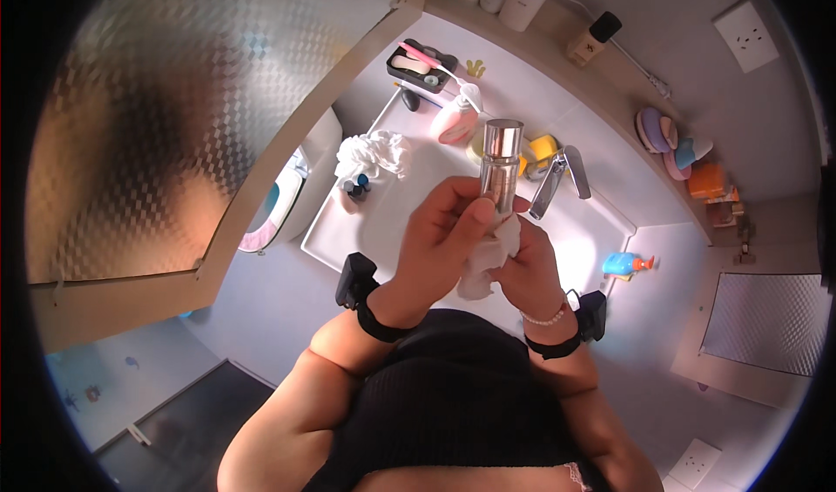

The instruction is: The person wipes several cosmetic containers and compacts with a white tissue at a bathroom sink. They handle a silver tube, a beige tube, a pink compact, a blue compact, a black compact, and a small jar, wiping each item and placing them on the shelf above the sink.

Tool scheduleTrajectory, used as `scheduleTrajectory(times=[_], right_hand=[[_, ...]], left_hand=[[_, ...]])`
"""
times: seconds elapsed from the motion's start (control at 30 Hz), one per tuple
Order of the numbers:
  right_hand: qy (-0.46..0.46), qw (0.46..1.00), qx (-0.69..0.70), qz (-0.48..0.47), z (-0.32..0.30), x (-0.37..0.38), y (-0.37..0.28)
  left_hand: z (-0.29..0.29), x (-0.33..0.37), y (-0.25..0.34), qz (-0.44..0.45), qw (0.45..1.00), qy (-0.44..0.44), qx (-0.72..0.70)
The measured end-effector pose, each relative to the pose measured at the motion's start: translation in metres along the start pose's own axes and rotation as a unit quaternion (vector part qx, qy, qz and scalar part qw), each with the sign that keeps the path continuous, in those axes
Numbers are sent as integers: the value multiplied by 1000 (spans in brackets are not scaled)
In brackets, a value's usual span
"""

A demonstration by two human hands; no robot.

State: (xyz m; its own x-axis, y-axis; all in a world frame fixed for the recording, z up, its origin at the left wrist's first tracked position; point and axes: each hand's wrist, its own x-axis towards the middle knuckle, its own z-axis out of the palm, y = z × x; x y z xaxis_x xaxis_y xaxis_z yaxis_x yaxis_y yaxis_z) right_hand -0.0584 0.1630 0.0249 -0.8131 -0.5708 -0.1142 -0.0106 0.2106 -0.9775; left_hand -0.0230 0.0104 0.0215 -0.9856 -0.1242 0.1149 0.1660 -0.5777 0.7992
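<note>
Over the sink, a clear bottle with a silver cap (pixel 502 170) stands nearly upright between my hands. My left hand (pixel 440 235) is closed round its lower part, with the thumb across the front. A crumpled white tissue (pixel 488 266) hangs below the bottle, and my right hand (pixel 533 270) is closed on it. The right fingertips lie behind the bottle, partly hidden, so I cannot tell how firmly they touch it. The bottle's base is covered by my thumb and the tissue.
A chrome faucet (pixel 557 183) rises right of the bottle from the white sink (pixel 324 241). Around the rim are a white bath puff (pixel 374 154), a pink pump bottle (pixel 455 119), a black tray (pixel 421 65) and a blue spray bottle (pixel 620 264). A shelf (pixel 640 91) with bottles runs above.
</note>
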Motion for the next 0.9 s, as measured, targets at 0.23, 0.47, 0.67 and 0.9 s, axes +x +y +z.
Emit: scheduleTrajectory(times=[0.23,0.47,0.67,0.9], right_hand=[[117,974,196,5,9,-5,9],[88,979,178,-36,12,-5,17],[140,898,411,65,13,-6,32],[-61,912,397,87,11,3,16]], left_hand=[[-5,0,1,13,995,40,-88],[-11,7,4,81,988,75,-111],[-18,6,4,57,988,71,-121],[-15,5,-2,32,999,-6,-33]])
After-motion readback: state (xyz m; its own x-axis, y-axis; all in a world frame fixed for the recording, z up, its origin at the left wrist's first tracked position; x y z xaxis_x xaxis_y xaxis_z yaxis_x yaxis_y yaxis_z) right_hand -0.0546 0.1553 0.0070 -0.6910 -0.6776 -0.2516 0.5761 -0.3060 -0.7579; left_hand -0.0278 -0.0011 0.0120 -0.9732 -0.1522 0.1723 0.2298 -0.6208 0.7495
